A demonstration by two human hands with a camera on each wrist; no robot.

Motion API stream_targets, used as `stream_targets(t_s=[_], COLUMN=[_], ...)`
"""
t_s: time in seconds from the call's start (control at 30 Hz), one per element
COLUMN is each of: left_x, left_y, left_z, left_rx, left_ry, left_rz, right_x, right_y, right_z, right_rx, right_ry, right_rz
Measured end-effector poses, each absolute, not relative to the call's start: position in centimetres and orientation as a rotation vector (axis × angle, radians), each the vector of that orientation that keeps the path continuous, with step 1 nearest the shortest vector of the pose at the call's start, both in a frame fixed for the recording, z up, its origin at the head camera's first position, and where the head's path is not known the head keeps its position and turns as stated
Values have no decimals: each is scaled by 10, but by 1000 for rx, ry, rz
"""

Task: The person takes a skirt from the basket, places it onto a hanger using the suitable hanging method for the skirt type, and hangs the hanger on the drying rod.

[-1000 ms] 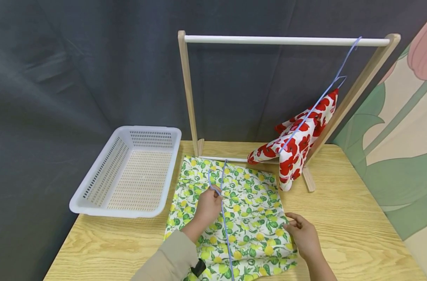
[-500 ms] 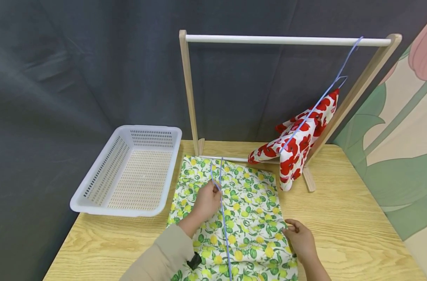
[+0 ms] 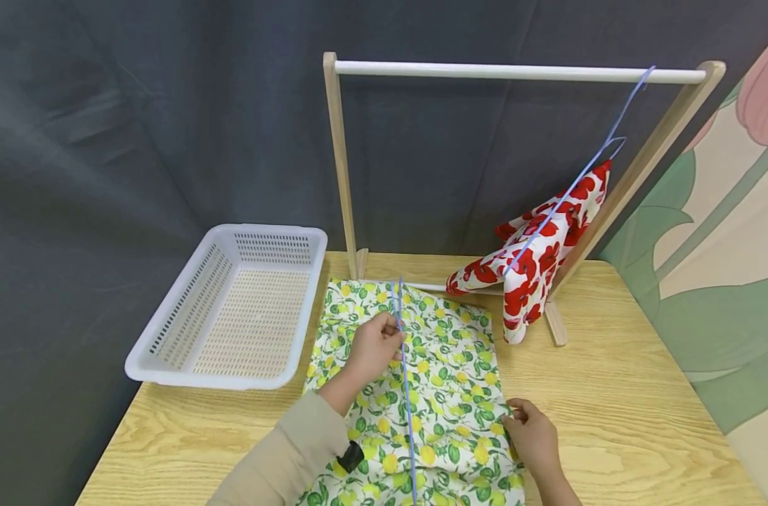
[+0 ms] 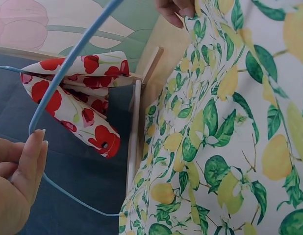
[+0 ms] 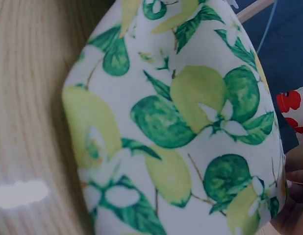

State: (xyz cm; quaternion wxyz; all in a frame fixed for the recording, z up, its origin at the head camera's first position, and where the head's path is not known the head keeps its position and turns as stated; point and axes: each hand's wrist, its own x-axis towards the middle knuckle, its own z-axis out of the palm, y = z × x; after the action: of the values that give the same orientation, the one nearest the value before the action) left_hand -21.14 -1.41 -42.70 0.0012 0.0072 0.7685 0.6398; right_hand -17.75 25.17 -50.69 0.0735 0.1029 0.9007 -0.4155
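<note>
A cloth printed with yellow lemons and green leaves (image 3: pixel 440 379) lies over the table, its surface rippled. Above it my left hand (image 3: pixel 376 344) pinches a thin blue clothes hanger (image 3: pixel 407 407) between thumb and fingers. The hanger stands nearly edge-on in the head view, and in the left wrist view its blue bar (image 4: pixel 68 63) rises from my fingertips. At the cloth's right edge my right hand (image 3: pixel 532 432) pinches the fabric. Cloth fills most of the right wrist view, where only part of my right hand (image 5: pixel 293 191) shows at the edge.
Behind the cloth stands a wooden rack with a white rail (image 3: pixel 485 71). On its right end hangs a red-flowered white cloth (image 3: pixel 535 260) on another blue hanger (image 3: pixel 595 158). A white perforated plastic basket (image 3: pixel 251 330) sits at the left.
My left hand has turned the hanger, so its two blue lines near the top have drawn together. My right hand has shifted slightly left and down with the cloth's edge.
</note>
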Motion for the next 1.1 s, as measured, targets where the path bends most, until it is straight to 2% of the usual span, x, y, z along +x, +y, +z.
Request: stream_targets(t_s=[0.3, 0.8, 1.1], left_x=[-202, -219, -220], left_y=[-12, -11, -9], left_z=[-396, -414, -408], left_rx=[16, 7, 5], left_ry=[2383, 2230, 2194], left_rz=[2046, 2177, 2217], right_x=[-174, -161, -143], right_y=[247, 211, 190], right_z=[-505, -492, -473], right_rx=[259, 179, -123], right_ry=[2780, 2580, 2305], right_rz=[-1244, -1489, -1660])
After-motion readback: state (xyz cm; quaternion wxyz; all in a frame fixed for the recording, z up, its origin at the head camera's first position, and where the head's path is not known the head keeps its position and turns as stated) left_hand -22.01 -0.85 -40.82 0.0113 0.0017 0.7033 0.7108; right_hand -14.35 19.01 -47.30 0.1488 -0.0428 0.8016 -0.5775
